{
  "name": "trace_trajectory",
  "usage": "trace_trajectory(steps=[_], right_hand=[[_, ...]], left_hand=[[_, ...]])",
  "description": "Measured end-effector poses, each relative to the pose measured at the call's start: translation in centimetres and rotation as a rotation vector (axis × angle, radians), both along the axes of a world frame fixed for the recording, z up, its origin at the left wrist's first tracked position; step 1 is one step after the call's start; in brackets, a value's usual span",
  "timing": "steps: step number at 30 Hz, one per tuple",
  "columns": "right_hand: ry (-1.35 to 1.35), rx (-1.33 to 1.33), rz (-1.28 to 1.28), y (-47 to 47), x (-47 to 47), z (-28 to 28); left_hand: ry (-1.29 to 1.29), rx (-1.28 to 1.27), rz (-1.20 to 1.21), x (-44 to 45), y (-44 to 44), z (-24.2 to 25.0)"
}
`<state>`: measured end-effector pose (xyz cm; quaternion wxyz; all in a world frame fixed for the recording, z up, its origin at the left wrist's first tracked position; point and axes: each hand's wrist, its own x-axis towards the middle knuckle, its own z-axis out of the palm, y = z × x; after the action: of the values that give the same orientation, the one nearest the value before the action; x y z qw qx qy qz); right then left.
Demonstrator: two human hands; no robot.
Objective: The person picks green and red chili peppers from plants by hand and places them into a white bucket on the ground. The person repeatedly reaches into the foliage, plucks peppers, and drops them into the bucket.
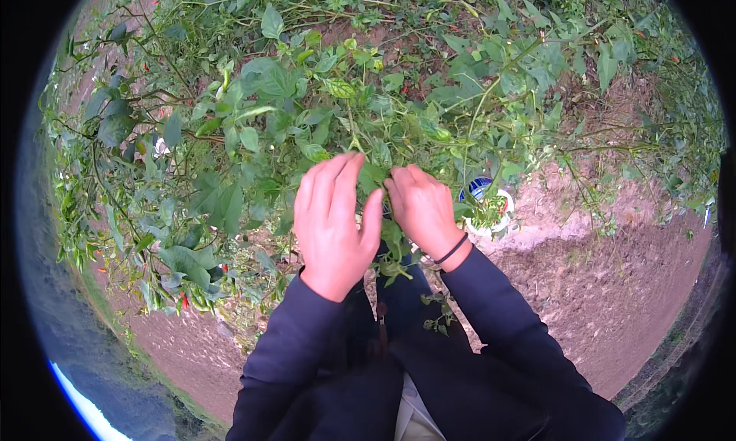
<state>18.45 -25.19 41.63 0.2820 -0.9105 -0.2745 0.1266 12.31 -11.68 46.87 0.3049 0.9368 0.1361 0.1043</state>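
My left hand [335, 222] reaches palm-down into the chilli pepper plant [276, 81], its fingers stretched out and its thumb apart from them. A green leaf [372, 176] shows between the two hands, close to both sets of fingertips. My right hand [422, 205], with a dark band [452, 249] at the wrist, has its fingers curled in at the leaves. Its fingertips are partly hidden, so whether they pinch a stem or pod I cannot tell. Slim green chilli peppers [209, 127] hang to the left of my left hand.
Right of my right hand, a white bucket [505, 225] on the ground holds green and red chillies, with a blue patterned object [477, 188] at its rim. Red chillies [184, 300] hang at lower left. Branches [483, 96] spread around, and bare brown soil [621, 291] lies right.
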Motion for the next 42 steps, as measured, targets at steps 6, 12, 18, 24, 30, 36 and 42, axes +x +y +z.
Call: trace_trajectory(steps=[6,12,18,24,30,36,42], right_hand=[[0.042,0.007,0.117,-0.2,-2.6,0.5],[0.283,0.169,-0.106,-4.4,-0.2,6.0],[0.328,0.301,-0.234,-0.7,0.8,4.8],[0.660,0.547,-0.316,3.0,1.4,3.3],[0.557,0.476,-0.298,3.9,1.6,3.9],[1.344,1.132,-0.503,3.7,0.8,2.8],[1.405,1.220,-0.418,1.7,1.0,3.6]], left_hand=[[0.484,-0.213,-0.155,6.5,-0.5,-5.9],[0.185,-0.799,0.229,-2.0,-0.1,-8.8],[0.122,-1.409,0.296,-3.0,2.2,-7.2],[0.084,-1.543,0.191,-2.2,3.4,-6.0],[0.086,-1.517,0.210,-2.5,3.3,-5.3],[0.117,-1.576,0.246,-2.1,3.2,-5.1],[0.022,-1.657,0.352,-1.5,3.3,-4.7]])
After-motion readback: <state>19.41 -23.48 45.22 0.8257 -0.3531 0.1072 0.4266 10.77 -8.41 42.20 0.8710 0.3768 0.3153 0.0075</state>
